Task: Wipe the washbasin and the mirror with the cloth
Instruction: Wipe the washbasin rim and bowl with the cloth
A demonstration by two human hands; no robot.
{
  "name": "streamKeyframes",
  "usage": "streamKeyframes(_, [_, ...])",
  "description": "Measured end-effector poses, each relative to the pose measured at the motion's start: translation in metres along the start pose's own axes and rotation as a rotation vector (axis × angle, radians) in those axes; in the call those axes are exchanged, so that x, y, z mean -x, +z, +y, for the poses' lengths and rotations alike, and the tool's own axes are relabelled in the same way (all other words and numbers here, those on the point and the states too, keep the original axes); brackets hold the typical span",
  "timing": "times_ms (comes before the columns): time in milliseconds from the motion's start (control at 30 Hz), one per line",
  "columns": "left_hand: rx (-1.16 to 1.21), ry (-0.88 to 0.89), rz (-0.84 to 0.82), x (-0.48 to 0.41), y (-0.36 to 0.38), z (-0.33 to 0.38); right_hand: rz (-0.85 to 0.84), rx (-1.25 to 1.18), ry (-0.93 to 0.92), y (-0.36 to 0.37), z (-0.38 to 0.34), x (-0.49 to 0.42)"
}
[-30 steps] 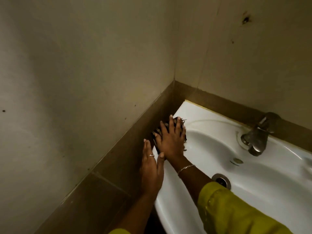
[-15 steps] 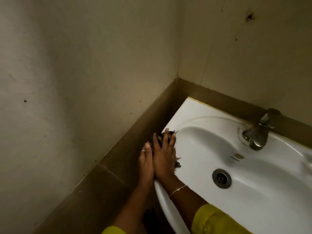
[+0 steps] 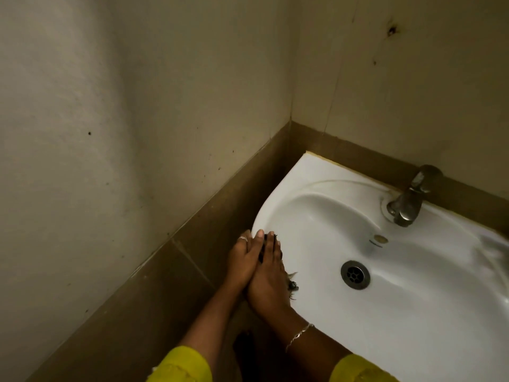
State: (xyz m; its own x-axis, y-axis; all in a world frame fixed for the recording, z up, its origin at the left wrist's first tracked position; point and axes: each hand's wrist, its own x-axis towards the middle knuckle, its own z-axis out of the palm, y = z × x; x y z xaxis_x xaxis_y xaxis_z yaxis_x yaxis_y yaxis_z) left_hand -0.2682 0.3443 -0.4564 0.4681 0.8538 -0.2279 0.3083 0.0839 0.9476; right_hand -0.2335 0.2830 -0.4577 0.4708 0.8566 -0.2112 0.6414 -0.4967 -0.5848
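White ceramic is filling the lower right of the view: the washbasin (image 3: 316,188) is sitting in a corner where two beige walls are meeting, with a band of brown tile (image 3: 192,244) running below the paint on both sides. Its left rim is curving down toward seven o'clock, and that is where both hands are working.

At the rim's left edge, the right hand (image 3: 268,282) is lying flat with fingers stretched toward twelve o'clock, its grip pressing down on a dark cloth (image 3: 292,285). Most of the cloth is hiding under the palm; dark frayed bits are poking out at the hand's three o'clock side onto the white slope of the bowl, and a dark strip is showing between the fingers. A thin bracelet (image 3: 298,334) is circling that wrist.

Just beside it at nine o'clock, the left hand (image 3: 241,260) is resting against the outer edge of the rim, touching the right hand along its side. Its grip is flat, with fingers together, holding nothing that I can see, and a ring (image 3: 243,238) is showing on one finger. Yellow sleeves (image 3: 179,365) are entering from the bottom edge.

Inside the bowl, a round metal drain (image 3: 355,274) is sitting at three o'clock from the hands, well apart from them. A metal tap (image 3: 407,202) is standing on the back ledge at about one o'clock, its spout pointing into the bowl.
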Motion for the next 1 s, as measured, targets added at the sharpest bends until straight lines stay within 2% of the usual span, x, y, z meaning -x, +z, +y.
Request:
streamKeyframes(167, [-0.111, -0.003, -0.001, 0.013, 0.005, -0.001, -0.029, -0.041, -0.032, -0.005, 0.008, 0.027])
streamKeyframes(467, [-0.278, -0.042, 0.024, 0.040, 0.020, 0.006, -0.053, 0.196, -0.187, -0.001, 0.038, 0.071])
streamKeyframes(667, [-0.302, 0.003, 0.121, 0.052, 0.036, -0.001, 0.017, 0.391, -0.247, -0.003, 0.066, 0.100])
streamKeyframes(800, [-0.516, 0.039, 0.183, 0.054, 0.043, -0.008, 0.024, 0.439, -0.294, -0.013, 0.078, 0.116])
streamKeyframes(1000, [-0.887, 0.233, 0.200, 0.054, 0.046, -0.014, 0.078, 0.483, -0.312, -0.026, 0.096, 0.136])
